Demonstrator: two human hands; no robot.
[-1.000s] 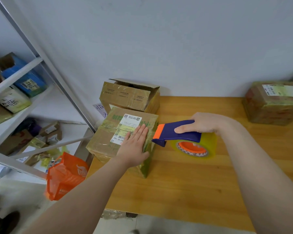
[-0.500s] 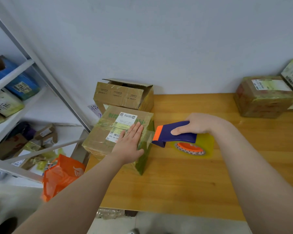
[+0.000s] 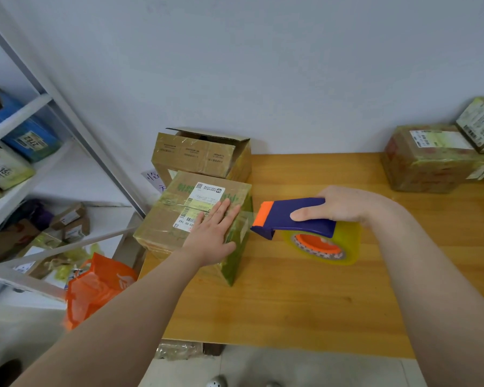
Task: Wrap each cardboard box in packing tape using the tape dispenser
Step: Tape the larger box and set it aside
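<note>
At frame centre, the left hand [image 3: 211, 236] presses flat, fingers straight, on the taped cardboard box [image 3: 179, 219]. Just right of it, the right hand [image 3: 344, 205] grips the blue tape dispenser [image 3: 296, 219] on the wooden table [image 3: 291, 303].

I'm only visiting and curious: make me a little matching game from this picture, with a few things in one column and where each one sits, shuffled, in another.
Things:
1. tape dispenser
2. orange bag
3. open-flapped box
4. labelled box

Places:
A. off the table, to its left
B. under the flat left hand
C. gripped in the right hand
D. at the wall, behind the labelled box

Pairs: 1-C, 2-A, 3-D, 4-B
</note>
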